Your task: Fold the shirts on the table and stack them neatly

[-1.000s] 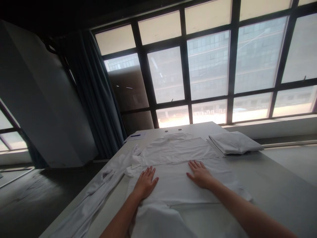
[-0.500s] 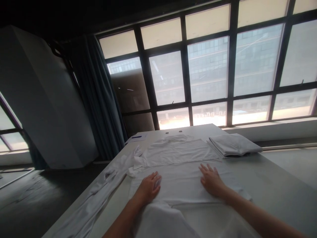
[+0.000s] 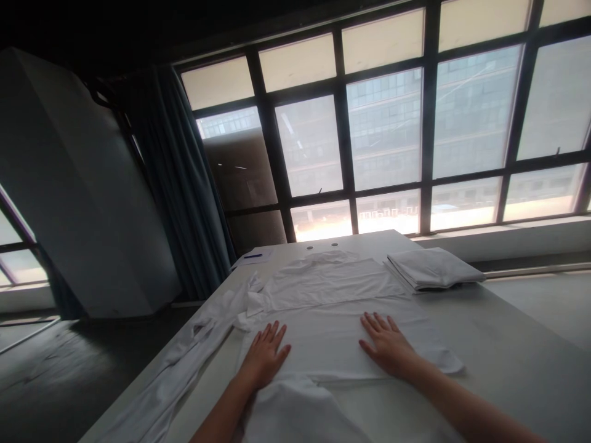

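I can read no text, number or sign here; on the far paper, any writing is too small for me.

White worktop; white garment spread on it, wrinkled in far part. Left of garment, crumpled white strip laid; whether joined to garment cannot be told. Right of garment's far part, folded white cloth placed. Beyond garment, leftward, paper set; straight beyond, two round fittings seen.

bright gridded windows | blue curtain | dark floor | white table
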Demonstrator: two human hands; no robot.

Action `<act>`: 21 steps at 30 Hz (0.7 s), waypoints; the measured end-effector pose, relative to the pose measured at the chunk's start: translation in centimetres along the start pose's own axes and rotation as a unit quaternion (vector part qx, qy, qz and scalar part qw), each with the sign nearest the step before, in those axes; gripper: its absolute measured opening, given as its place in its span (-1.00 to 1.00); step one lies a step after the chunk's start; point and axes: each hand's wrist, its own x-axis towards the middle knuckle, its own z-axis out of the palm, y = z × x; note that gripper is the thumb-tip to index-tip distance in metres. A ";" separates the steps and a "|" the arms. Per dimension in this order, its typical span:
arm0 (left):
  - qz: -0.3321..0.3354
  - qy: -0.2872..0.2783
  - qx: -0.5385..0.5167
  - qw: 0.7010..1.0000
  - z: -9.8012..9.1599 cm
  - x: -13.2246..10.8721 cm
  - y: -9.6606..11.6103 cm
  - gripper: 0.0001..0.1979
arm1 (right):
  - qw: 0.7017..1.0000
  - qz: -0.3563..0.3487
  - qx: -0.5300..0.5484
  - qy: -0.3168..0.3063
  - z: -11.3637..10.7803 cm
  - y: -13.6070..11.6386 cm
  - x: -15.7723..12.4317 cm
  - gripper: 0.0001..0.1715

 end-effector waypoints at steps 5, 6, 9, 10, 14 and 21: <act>-0.032 0.043 0.011 0.999 1.5 -2.8 -5.7 -0.30 | 0.993 0.098 -0.054 0.028 -0.1 9.5 -3.8 -0.09; -0.028 0.060 0.006 0.998 1.6 -3.4 -6.2 -0.34 | 0.992 0.110 -0.060 0.035 -0.1 10.7 -4.4 -0.10; -0.003 0.130 -0.021 0.991 0.8 -5.4 -5.8 -0.53 | 0.983 0.149 -0.070 0.084 -0.4 12.1 -5.6 -0.21; 0.013 0.146 -0.037 0.988 0.3 -6.0 -5.1 -0.56 | 0.980 0.151 -0.071 0.108 -0.7 11.9 -5.9 -0.27; 0.109 0.119 -0.119 0.980 -2.4 -8.6 0.5 -0.63 | 0.987 0.024 -0.010 0.156 -3.0 8.4 -6.8 -0.59; 0.217 -0.014 -0.164 0.962 -4.2 -9.8 8.2 -0.43 | 0.967 -0.164 0.193 0.012 -4.2 -1.9 -10.1 -0.77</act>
